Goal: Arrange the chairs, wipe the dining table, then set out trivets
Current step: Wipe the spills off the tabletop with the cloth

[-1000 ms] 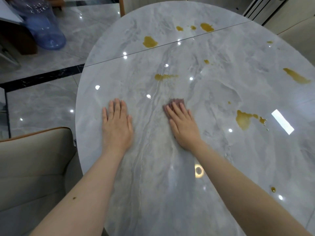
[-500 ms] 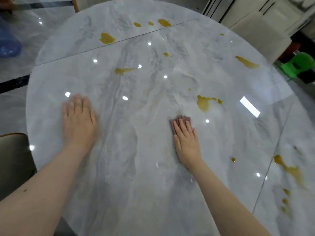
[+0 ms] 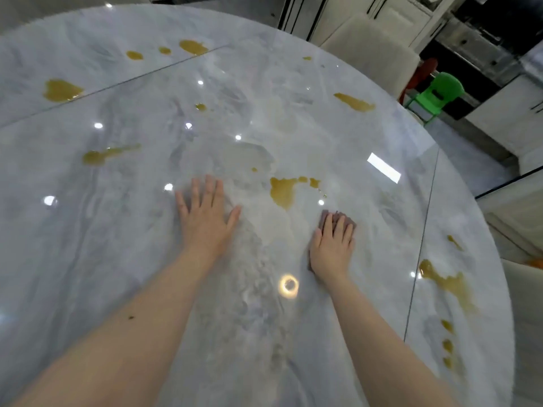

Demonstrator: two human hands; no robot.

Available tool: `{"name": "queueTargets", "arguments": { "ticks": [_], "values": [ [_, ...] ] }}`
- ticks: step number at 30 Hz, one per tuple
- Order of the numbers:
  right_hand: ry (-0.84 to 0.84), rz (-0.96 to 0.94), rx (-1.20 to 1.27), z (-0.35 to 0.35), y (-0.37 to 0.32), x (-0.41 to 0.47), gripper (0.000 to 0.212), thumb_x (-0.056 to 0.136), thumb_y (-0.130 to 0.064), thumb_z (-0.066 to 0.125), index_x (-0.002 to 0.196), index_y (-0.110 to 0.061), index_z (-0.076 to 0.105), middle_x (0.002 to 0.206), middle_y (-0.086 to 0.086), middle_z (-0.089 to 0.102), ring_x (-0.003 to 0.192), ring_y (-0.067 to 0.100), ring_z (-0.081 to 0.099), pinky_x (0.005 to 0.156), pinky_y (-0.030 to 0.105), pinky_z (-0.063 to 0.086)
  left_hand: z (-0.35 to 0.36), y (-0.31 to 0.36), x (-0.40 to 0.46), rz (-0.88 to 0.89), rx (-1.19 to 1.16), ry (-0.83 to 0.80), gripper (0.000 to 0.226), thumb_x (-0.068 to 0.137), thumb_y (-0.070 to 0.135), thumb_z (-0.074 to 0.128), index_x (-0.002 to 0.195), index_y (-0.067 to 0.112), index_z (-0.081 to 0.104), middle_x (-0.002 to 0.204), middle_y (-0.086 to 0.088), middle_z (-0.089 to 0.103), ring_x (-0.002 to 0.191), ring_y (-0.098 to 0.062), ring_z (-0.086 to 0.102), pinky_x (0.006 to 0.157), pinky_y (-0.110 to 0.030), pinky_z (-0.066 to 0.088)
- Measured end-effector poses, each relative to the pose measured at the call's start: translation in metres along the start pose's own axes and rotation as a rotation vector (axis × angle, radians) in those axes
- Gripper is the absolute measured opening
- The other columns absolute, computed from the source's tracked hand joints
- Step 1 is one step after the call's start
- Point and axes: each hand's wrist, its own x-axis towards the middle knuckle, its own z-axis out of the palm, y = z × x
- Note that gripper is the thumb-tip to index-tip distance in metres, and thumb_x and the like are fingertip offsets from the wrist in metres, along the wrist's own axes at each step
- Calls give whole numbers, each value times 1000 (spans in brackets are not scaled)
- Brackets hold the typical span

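Head cam: wiping step for sure. The person's right hand (image 3: 332,248) presses a brownish cloth (image 3: 338,218) flat-fingered onto the dining table (image 3: 88,245), left hand (image 3: 205,215) spread flat nearby. Next move probably calls for pushing up into the yellow spill (image 3: 283,190) just ahead.

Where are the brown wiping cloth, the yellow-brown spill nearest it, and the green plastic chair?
Brown wiping cloth (image 3: 340,216): head view, on its far edge showing past the fingertips.
Yellow-brown spill nearest the cloth (image 3: 282,191): head view, middle of the puddle.
Green plastic chair (image 3: 440,91): head view, on its backrest.
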Motion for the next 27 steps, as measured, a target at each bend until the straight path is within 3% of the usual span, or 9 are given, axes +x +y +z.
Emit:
{"name": "queueTargets", "arguments": {
  "ticks": [3, 6, 10, 13, 16, 18, 21, 24, 27],
  "values": [
    [45, 84, 29, 3, -16, 49, 62, 95, -39, 13, 150, -14, 27, 157, 15, 19, 145, 37, 13, 118, 45, 2, 15, 0, 6, -67, 26, 17, 68, 97, 48, 34, 150, 8, 21, 158, -11, 15, 147, -29, 8, 115, -54, -5],
    [18, 56, -10, 3, -34, 91, 53, 101, -33, 22, 152, -17, 19, 160, 10, 11, 147, 33, 5, 118, 43, -3, 22, -2, 7, -59, 62, 67, 63, 97, 43, 34, 147, 4, 28, 155, -15, 25, 144, -32, 18, 114, -54, -2],
    [-17, -243, -16, 6, -65, 106, 53, 101, -36, 18, 152, -24, 19, 160, 3, 11, 148, 25, 4, 118, 39, 2, 25, -2, 10, -46, 72, 89, 64, 92, 35, 21, 144, 1, 32, 151, -16, 33, 140, -36, 28, 113, -57, 3],
    [-71, -536, 23, 8, -83, 62, 62, 93, -41, 8, 150, -23, 25, 159, 3, 18, 148, 25, 9, 117, 37, 4, 23, -2, 9, -48, 65, 83, 63, 91, 33, 19, 144, 1, 33, 150, -17, 35, 139, -37, 30, 112, -59, 6],
    [-179, -716, 37, 1, -64, 21, 62, 92, -45, 8, 151, -27, 20, 160, -3, 11, 147, 16, 2, 117, 34, -1, 21, -1, 9, -52, 85, 77, 63, 91, 32, 20, 144, 1, 33, 150, -16, 35, 139, -37, 31, 112, -60, 8],
    [-181, -705, 32, -3, -40, 32, 63, 91, -47, 6, 151, -27, 19, 160, -3, 10, 148, 17, 1, 118, 36, 1, 20, 1, 9, -50, 96, 70, 62, 91, 31, 20, 144, 1, 34, 150, -17, 35, 138, -37, 32, 111, -60, 10],
    [-82, -501, 30, -1, -30, 81, 56, 97, -40, 14, 151, -25, 21, 160, 1, 13, 148, 23, 6, 119, 44, 10, 22, 1, 9, -61, 114, 79, 62, 91, 30, 20, 144, 1, 33, 150, -16, 35, 138, -36, 31, 112, -60, 10],
    [-49, -386, 1, 5, -65, 119, 49, 103, -30, 23, 152, -25, 18, 161, 1, 11, 148, 22, 4, 119, 42, 7, 23, 2, 9, -61, 118, 89, 61, 91, 29, 21, 144, 1, 33, 150, -15, 35, 138, -36, 32, 111, -60, 10],
    [-63, -466, 4, 10, -117, 128, 49, 103, -31, 26, 151, -26, 20, 160, 0, 13, 148, 21, 7, 118, 40, 7, 24, 0, 10, -59, 106, 95, 60, 91, 29, 22, 143, 1, 35, 149, -15, 37, 138, -36, 32, 111, -60, 10]
  ]
}}
